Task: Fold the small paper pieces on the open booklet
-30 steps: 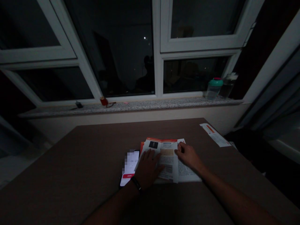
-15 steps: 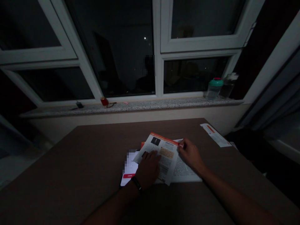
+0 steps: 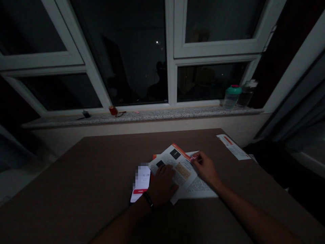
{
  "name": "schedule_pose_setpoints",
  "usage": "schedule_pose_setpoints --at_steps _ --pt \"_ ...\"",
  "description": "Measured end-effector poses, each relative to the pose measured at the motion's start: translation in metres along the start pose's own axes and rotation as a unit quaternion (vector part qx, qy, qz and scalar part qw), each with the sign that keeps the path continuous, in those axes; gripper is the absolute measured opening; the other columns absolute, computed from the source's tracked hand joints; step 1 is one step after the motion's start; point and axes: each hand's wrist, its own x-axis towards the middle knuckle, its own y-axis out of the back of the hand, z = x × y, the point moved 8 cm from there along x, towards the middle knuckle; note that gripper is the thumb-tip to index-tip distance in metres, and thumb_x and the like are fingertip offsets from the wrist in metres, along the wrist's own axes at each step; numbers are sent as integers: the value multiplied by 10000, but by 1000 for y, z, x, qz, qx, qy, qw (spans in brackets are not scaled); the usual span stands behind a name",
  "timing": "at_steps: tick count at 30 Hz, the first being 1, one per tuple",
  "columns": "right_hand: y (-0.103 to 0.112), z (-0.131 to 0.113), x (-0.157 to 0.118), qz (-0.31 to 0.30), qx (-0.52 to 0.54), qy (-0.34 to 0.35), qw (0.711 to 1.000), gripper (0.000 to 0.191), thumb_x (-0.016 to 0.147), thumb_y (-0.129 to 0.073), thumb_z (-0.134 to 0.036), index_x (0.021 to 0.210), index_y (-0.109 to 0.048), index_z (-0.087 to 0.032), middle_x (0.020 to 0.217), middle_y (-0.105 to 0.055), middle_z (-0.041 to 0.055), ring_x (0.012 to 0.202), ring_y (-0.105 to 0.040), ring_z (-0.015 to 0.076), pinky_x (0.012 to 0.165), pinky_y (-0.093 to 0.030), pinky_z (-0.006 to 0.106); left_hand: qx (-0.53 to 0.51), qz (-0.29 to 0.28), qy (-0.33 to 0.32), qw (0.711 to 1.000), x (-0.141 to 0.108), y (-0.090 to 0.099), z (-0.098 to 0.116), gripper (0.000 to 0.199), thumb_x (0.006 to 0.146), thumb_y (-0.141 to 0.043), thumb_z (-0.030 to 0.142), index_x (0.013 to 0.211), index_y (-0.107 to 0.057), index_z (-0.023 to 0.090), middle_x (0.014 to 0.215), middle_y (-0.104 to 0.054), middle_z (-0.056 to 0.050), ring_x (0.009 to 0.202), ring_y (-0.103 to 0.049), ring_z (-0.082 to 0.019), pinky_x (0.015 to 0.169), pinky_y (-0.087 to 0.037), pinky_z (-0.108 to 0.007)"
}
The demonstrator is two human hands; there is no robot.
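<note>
Right hand (image 3: 206, 168) is closed in a narrow pinch on the orange-banded edge of a leaflet page (image 3: 181, 171); left hand (image 3: 162, 185) is laid flat on that page, which is slanted diagonally over a printed sheet (image 3: 199, 187) on the desk (image 3: 76, 169).

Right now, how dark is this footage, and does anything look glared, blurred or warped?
Head view: the scene is dim, the brown table darkening toward the bottom; the phone screen is the brightest spot, partly pixelated; the printed booklet has unreadable small print; the white window frame bends near the edges.
</note>
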Motion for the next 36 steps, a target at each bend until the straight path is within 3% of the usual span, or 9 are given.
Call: schedule_pose_setpoints --at_steps 5,10,15,18,20,25,31,36 --pt "-2 12 5 -6 136 -40 990 181 777 -590 -379 808 -566 -203 781 -648 45 700 -591 198 641 -462 296 3 8 -16 1000 1 0 1 525 867 -582 234 1376 -455 215 1449 -461 -90 1347 -381 -292 1131 -301 -532" --pt "-9 19 5 -21 312 -93 945 187 775 -584 -394 819 -534 -220 741 -618 22 619 -570 177 577 -453 281 3 1 -13 1000 1 -3 -1 482 912 -562 282 1379 -452 229 1461 -444 -86 1341 -390 -282 1104 -347 -507" --pt "-13 10 2 -37 424 -111 898 181 760 -585 -377 860 -538 -234 758 -619 19 644 -591 186 603 -480 300 -3 -6 -12 1000 2 -5 -1 491 922 -590 386 1374 -462 243 1417 -469 -99 1305 -423 -292 1070 -384 -503" --pt "-13 0 0 -54 438 -101 892 196 768 -543 -401 885 -523 -244 813 -630 38 728 -618 215 685 -504 341 -3 -29 -36 999 2 -8 3 556 926 -587 433 1418 -419 234 1481 -411 -102 1365 -357 -301 1111 -326 -528" --pt "-13 -6 -1 -63 409 -88 906 219 780 -495 -445 877 -516 -250 823 -626 48 760 -617 232 712 -505 360 -6 -44 -52 998 1 -10 5 596 935 -565 462 1452 -371 238 1524 -357 -102 1396 -318 -302 1126 -301 -540" --pt "-16 -16 -5 -90 367 -65 924 268 795 -444 -503 843 -528 -253 816 -592 59 778 -590 244 721 -494 371 -15 -34 -55 998 0 -9 7 520 966 -522 405 1440 -398 228 1542 -326 -105 1420 -289 -289 1122 -339 -502" --pt "-28 -22 -11 -150 377 -49 913 349 814 -451 -554 887 -578 -237 846 -621 87 856 -607 264 824 -489 404 -34 19 -59 998 1 2 9 424 980 -453 249 1403 -421 220 1512 -370 -99 1393 -341 -254 1122 -358 -467" --pt "-34 -25 -16 -184 399 -21 898 309 845 -524 -508 898 -620 -219 877 -650 76 876 -624 247 863 -479 395 -97 125 2 987 3 27 1 376 973 -410 230 1348 -427 209 1409 -444 -111 1317 -406 -250 1101 -365 -466"
